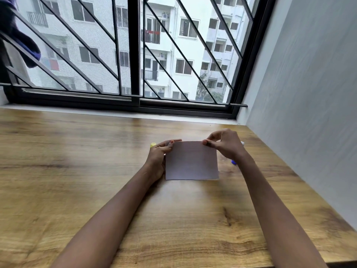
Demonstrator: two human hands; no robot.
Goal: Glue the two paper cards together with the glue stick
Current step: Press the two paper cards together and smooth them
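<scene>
A greyish-purple paper card (pixel 191 161) lies on the wooden table (pixel 77 171), with a thin white edge of a second card showing under its lower edge. My left hand (pixel 159 157) pinches the card's top left corner. My right hand (pixel 225 145) pinches its top right corner. A small yellow cap (pixel 153 145) peeks out behind my left hand. The glue stick (pixel 234 162) lies behind my right wrist, mostly hidden, with a blue end and a white tip showing.
A window with black diagonal bars (pixel 135 55) runs along the table's far edge. A grey wall (pixel 309 93) borders the table on the right. A dark cloth (pixel 17 35) hangs at the upper left.
</scene>
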